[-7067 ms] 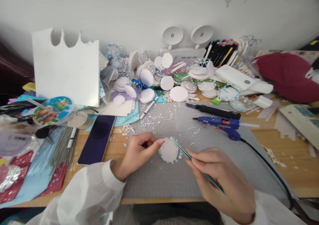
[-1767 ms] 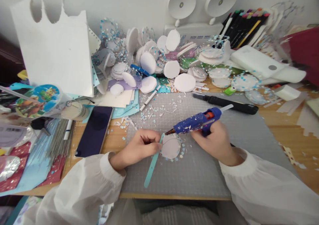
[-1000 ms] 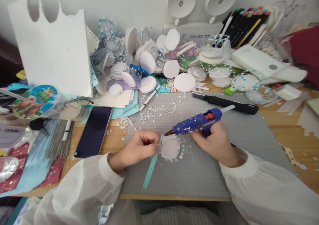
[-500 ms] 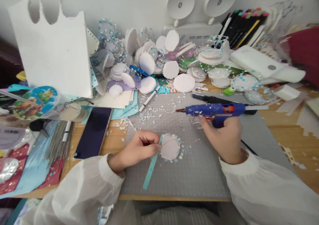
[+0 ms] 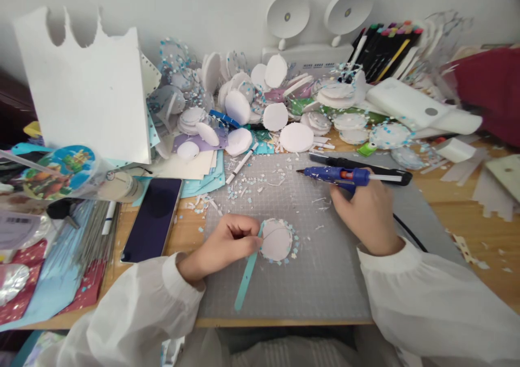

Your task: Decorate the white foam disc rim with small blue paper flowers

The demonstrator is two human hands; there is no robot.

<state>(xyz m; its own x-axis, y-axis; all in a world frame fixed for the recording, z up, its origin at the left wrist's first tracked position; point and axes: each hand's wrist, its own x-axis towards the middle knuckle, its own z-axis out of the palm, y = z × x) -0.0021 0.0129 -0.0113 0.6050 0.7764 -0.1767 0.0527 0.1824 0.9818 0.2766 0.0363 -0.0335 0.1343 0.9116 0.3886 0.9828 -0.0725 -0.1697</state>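
My left hand (image 5: 227,242) is closed in a pinch at the upper end of a teal flat strip (image 5: 245,283), which looks like a craft stick. Its fingertips are at the left edge of a white round disc (image 5: 277,241) ringed with small blue and white stars; a thin wire arcs over the disc. On the right, my right hand (image 5: 368,210) is closed around the handle of a blue hot glue gun (image 5: 335,174), its nozzle pointing left. A white glue stick (image 5: 385,178) protrudes from the gun's back. My right fingers are partly hidden behind the gun.
Paper scraps litter the grey cutting mat (image 5: 317,291). A black-handled cutter (image 5: 396,176) lies behind the glue gun, a white pen (image 5: 242,163) further left. White discs (image 5: 296,136) pile up along the back. A phone (image 5: 152,220) and wires (image 5: 95,237) lie left; a lidded cup (image 5: 60,172) stands beyond.
My right hand has lowered and tilted the glue gun, its back end swinging toward me. My left hand, the teal strip and the disc stay in place. The view has shifted slightly.
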